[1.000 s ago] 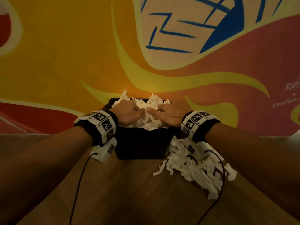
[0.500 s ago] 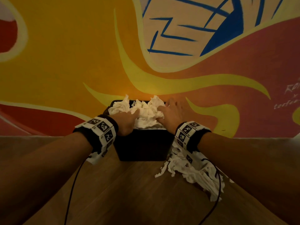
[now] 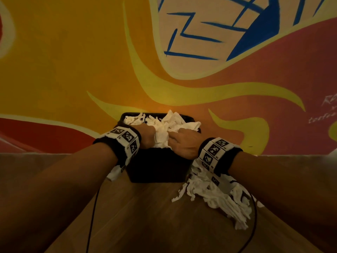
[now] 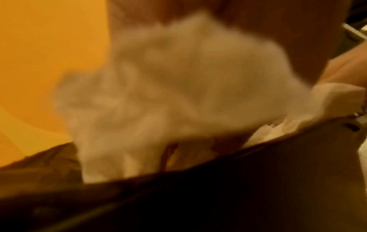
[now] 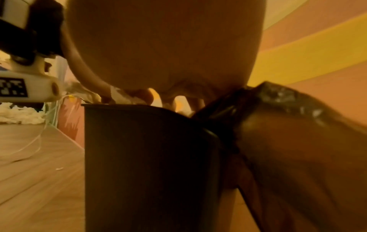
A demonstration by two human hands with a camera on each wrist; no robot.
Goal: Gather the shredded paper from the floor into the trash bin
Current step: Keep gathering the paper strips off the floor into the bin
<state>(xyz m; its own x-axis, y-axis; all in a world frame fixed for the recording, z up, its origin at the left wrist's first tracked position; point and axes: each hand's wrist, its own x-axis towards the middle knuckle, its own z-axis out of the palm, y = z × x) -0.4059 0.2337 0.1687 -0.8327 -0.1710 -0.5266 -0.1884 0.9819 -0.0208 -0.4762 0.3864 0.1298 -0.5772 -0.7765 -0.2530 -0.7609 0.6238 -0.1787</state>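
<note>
A black trash bin (image 3: 158, 167) stands on the wooden floor against the painted wall, heaped with white shredded paper (image 3: 169, 121). My left hand (image 3: 150, 136) is curled into the paper at the bin's front left, fingers buried in it. My right hand (image 3: 176, 138) is at the front right, its fingers (image 5: 190, 94) bent down into the paper above the bin's rim (image 5: 139, 106). In the left wrist view the paper wad (image 4: 168, 94) is blurred just over the bin's edge (image 4: 198, 180). More shredded paper (image 3: 218, 199) lies on the floor to the right of the bin.
The painted wall (image 3: 73, 70) rises right behind the bin. A black bin liner (image 5: 298, 125) hangs over the bin's right side. Cables (image 3: 91, 225) trail from both wrists across the floor. Another paper heap (image 5: 20, 113) lies on the floor left of the bin.
Both hands have pulled back to the bin's front edge and come closer together. The right hand's fingers, spread flat on the paper before, are now bent into it.
</note>
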